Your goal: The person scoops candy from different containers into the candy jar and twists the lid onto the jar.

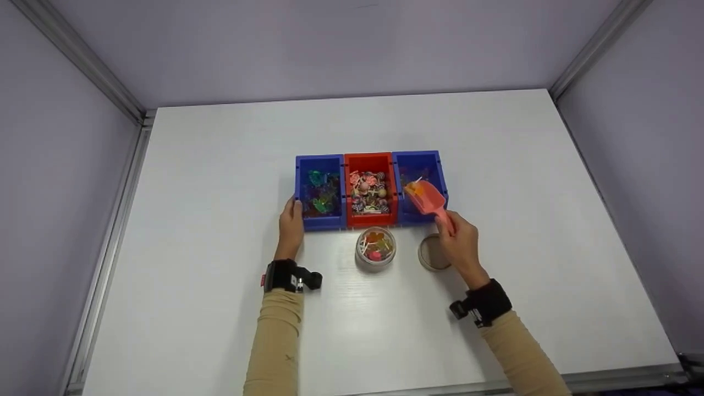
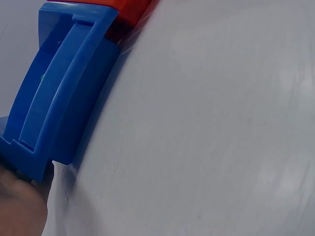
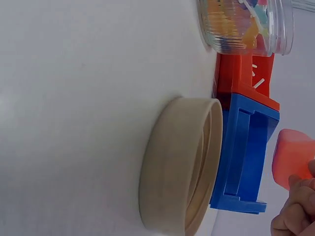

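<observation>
My right hand (image 1: pixel 461 242) grips the handle of a coral-pink scoop (image 1: pixel 430 199). An orange-yellow candy (image 1: pixel 415 188) with a white stick lies in the scoop's bowl, over the right blue bin (image 1: pixel 439 165). Against the outer side of the left blue bin (image 1: pixel 323 223), near its front corner, rests my left hand (image 1: pixel 290 228). Between the two stands a red bin (image 1: pixel 371 220) of small wrapped lollipops (image 1: pixel 367 190). A clear glass jar (image 1: pixel 375 250), partly filled with colourful lollipops, stands uncovered before the red bin. Part of the left hand is hidden in the left wrist view.
A round beige lid (image 3: pixel 170 167) lies on the white table (image 1: pixel 209 220), right of the jar and under my right wrist's side. Green and dark candies (image 1: pixel 322 192) fill the left bin's floor. Pale walls (image 1: pixel 341 49) enclose the table at the back and sides.
</observation>
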The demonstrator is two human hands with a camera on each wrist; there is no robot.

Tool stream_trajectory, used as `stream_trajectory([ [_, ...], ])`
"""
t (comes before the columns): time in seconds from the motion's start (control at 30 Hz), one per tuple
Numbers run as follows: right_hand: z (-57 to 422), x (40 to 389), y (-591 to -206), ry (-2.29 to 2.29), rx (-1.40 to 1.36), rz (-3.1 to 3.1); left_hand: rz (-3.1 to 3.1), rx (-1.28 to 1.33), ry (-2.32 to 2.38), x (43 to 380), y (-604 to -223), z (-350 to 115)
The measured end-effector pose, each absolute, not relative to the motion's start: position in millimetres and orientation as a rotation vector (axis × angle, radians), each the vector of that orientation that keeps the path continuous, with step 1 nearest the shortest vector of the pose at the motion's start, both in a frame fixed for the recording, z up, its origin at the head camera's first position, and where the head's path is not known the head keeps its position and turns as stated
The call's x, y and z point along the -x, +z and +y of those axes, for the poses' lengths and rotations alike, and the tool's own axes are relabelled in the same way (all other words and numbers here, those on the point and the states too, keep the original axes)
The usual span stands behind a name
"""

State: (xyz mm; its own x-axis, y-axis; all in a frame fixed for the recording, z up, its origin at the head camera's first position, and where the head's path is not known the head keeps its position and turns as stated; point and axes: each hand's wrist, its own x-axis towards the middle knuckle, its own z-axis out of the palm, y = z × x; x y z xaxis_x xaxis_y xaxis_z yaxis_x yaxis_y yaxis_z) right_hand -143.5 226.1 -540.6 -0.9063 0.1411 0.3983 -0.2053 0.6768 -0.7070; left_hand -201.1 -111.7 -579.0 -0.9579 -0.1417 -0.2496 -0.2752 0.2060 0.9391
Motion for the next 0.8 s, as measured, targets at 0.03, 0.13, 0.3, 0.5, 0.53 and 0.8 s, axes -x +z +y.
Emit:
stream_trajectory([
  [0.03, 227.1, 142.3, -538.6, 1.111, -0.061, -2.468, 2.354, 0.41, 1.87, 201.3, -579.2, -111.7],
  [0.13, 230.3, 138.9, -534.1, 1.111, -0.095, -2.476, 2.348, 0.412, 1.868, 201.4, -579.2, -111.7],
  [0.3, 235.4, 132.0, -530.5, 1.15, -0.17, -2.472, 2.347, 0.424, 1.881, 201.5, -578.9, -111.5],
  [0.5, 240.2, 122.0, -529.0, 1.232, -0.263, -2.46, 2.35, 0.434, 1.878, 201.7, -580.0, -111.5],
  [0.53, 240.8, 119.9, -529.0, 1.24, -0.279, -2.462, 2.353, 0.432, 1.875, 201.7, -579.9, -111.4],
  [0.8, 230.6, 96.8, -506.6, 1.354, -0.35, -2.519, 2.348, 0.39, 1.904, 200.5, -578.6, -111.9],
])
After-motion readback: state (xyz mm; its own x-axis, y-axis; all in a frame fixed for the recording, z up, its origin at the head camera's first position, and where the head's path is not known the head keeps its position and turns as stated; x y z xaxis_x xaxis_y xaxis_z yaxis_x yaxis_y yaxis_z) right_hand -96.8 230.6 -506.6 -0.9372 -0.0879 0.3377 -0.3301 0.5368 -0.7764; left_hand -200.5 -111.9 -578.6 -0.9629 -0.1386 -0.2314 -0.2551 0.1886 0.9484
